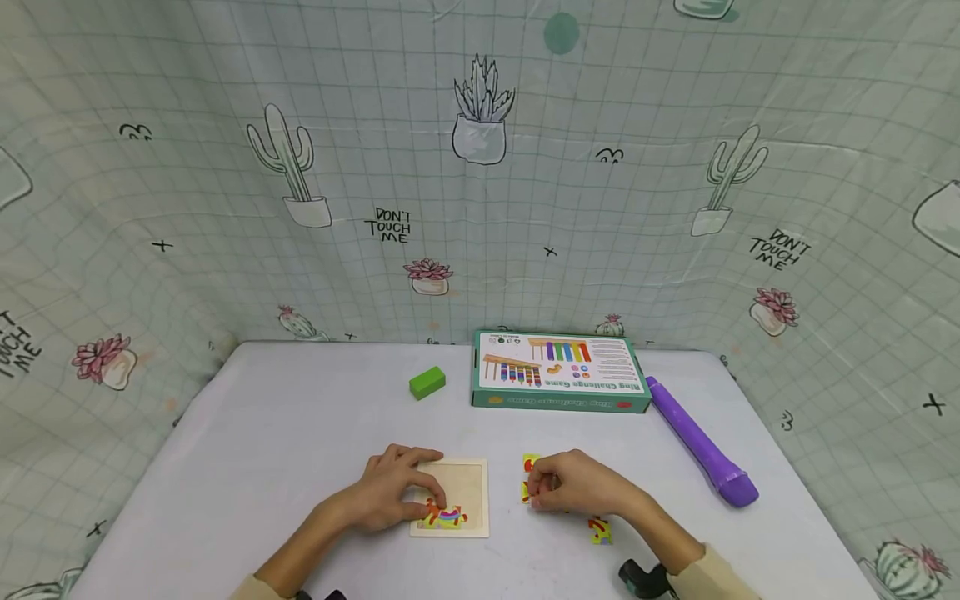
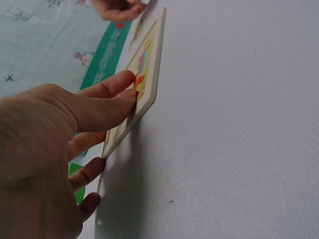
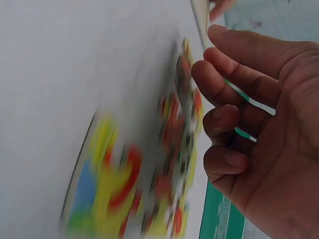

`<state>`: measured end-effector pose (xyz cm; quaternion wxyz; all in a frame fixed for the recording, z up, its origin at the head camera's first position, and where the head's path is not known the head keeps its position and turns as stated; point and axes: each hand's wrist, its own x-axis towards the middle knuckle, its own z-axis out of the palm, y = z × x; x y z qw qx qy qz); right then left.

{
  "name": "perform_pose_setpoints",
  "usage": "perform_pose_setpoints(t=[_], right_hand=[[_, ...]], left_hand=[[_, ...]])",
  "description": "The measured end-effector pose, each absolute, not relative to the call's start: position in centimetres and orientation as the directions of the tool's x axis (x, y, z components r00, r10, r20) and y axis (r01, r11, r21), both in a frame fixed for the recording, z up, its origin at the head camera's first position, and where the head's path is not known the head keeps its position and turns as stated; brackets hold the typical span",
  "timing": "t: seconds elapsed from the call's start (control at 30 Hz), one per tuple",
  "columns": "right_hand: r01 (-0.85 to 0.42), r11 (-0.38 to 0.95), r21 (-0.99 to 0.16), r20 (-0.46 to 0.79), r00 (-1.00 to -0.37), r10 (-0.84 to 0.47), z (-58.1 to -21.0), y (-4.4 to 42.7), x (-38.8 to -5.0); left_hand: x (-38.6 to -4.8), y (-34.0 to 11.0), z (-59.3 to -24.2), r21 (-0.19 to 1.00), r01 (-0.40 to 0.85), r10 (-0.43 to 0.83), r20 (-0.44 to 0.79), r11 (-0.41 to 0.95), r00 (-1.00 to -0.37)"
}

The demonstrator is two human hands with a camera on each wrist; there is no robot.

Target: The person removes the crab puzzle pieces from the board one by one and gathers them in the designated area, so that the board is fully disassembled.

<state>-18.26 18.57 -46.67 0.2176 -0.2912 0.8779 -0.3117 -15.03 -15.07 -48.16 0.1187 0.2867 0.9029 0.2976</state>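
A square wooden puzzle tray (image 1: 476, 479) lies on the table with several colourful puzzle pieces (image 1: 452, 518) along its near side. My left hand (image 1: 390, 492) rests over the tray's left side. Its thumb and index fingertips touch a piece in the near left corner, while the other fingers spread along the far and left edges. Right of the tray, my right hand (image 1: 573, 483) hovers over loose puzzle pieces (image 1: 530, 462) with bent fingers. In the right wrist view nothing shows between its thumb and index finger; the loose pieces (image 3: 119, 184) below are blurred.
A green block (image 1: 427, 382) lies behind the tray. A boxed ring game (image 1: 562, 400) sits at the back, with a long purple tube-like object (image 1: 701, 442) to its right. One loose piece (image 1: 600, 531) lies near my right forearm. A patterned cloth (image 1: 480, 208) hangs behind the table.
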Motion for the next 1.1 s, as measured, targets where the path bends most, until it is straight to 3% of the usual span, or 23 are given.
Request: perform_pose_setpoints(t=[0.43, 0.67, 1.1], right_hand=[[-0.52, 0.61, -0.598, -0.194, -0.644, -0.74, -46.5, 10.0, -17.7], [-0.559, 0.625, -0.545, -0.207, -0.633, -0.746, -46.8, 9.0, -17.7], [-0.548, 0.619, -0.562, -0.177, -0.652, -0.738, -47.0, 9.0, -16.9]], left_hand=[[-15.2, -15.1, -48.3, 0.613, 0.455, 0.609, -0.054, 0.645, -0.791], [-15.3, -15.2, -48.3, 0.621, 0.457, 0.612, -0.047, 0.637, -0.789], [-15.3, -15.0, -48.3, 0.61, 0.454, 0.598, -0.041, 0.65, -0.801]])
